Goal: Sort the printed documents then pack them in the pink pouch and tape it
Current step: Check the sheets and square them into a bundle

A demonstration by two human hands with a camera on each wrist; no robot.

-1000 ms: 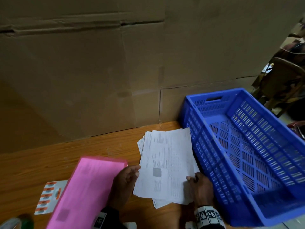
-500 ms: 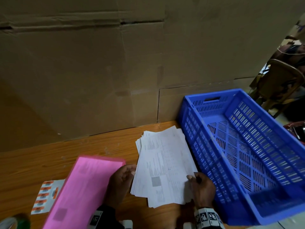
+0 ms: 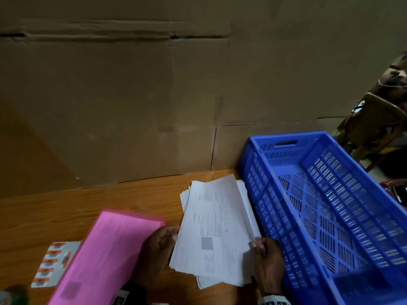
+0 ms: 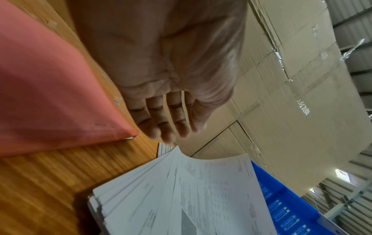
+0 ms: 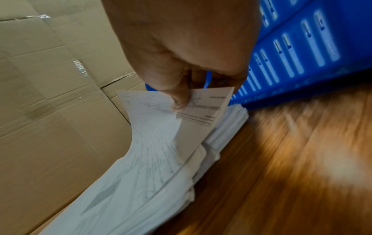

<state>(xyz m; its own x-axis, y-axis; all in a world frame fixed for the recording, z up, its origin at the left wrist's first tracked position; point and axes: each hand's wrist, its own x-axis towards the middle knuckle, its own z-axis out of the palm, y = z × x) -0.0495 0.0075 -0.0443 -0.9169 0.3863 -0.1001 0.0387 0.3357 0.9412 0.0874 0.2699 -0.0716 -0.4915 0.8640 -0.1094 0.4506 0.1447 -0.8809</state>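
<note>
Head view shows the papers [image 3: 217, 234] stacked between both hands, long axis running away toward the cardboard wall [image 3: 132, 102]; the right hand [image 3: 267, 260] pinches their near corner, the left hand [image 3: 157, 249] lies open-fingered at their left edge, nearer the pink pouch [image 3: 105, 256].

A blue slatted plastic crate [image 3: 330, 205] sits on the right of a wooden table [image 3: 66, 212]. Brown cardboard boxes [image 3: 132, 95] form a wall behind. An orange-and-white sticker sheet [image 3: 52, 265] lies at the table's left.
</note>
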